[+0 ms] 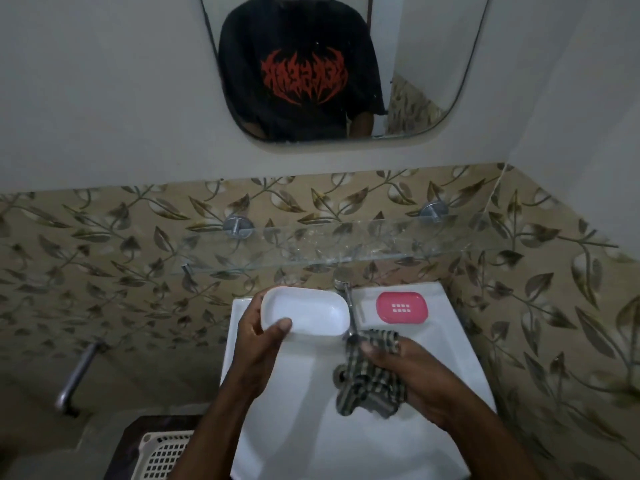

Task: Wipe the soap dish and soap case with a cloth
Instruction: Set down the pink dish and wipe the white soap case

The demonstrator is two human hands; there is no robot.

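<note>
A view from above a white sink [294, 427] set against a wall of leaf-patterned tiles, looking down at a person's two bare hands.

The left hand [256, 341] holds a white soap case [308, 315] over the back left of the sink, just left of the metal tap [348, 306]. The case is a shallow rounded tray, tilted so its hollow faces the camera. The thumb presses on the near rim and the fingers curl round the far edge, with the wrist bent upward. The case looks like thin, stiff plastic: light, smooth and probably slippery if wet. A pinch across the rim at one short end, as here, seems the sensible hold, since it leaves the hollow free for wiping.

The right hand [415, 382] is closed round a bunched checked cloth [370, 386] above the basin, near the tap spout. The thumb lies across the top of the cloth and loose folds hang below the palm. The cloth is soft and limp, so it likely needs gathering into a pad before it can press into the case's corners. Cloth and case are near each other but not touching.

A pink soap dish [401, 307] with small square drain holes lies flat on the sink's back rim, right of the tap, untouched.

Above the sink is a glass shelf [346, 240], and higher up a mirror [433, 46] reflects the person's dark printed shirt. A white plastic basket [162, 455] sits low on the left.
</note>
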